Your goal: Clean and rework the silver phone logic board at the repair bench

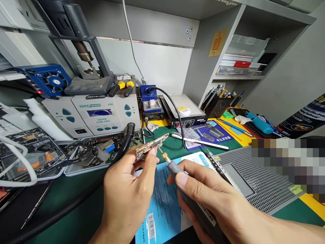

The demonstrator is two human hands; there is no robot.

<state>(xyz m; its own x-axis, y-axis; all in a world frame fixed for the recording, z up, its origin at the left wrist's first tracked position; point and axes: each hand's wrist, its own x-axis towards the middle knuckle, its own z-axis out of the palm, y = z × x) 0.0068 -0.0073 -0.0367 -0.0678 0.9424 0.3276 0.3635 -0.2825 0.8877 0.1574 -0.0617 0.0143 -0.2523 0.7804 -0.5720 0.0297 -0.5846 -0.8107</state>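
Between the thumb and fingers of my left hand [132,189] is a small circuit board [146,150], tilted and raised above the bench. My right hand [208,189] is wrapped round a grey pen-shaped rotary tool [175,169] with a brass collet. The thin bit of the tool points at the board's lower edge, close to my left thumb; whether it touches cannot be made out. Below both hands lies a blue printed packet [162,206] with pale dust scattered on it.
A hot-air station [101,113] stands at the back left, its black hose [83,195] running across the front left. Trays of circuit boards [88,152] sit beside it. A white brush [203,141], a grey perforated mat [269,176] and a control box [185,112] are to the right.
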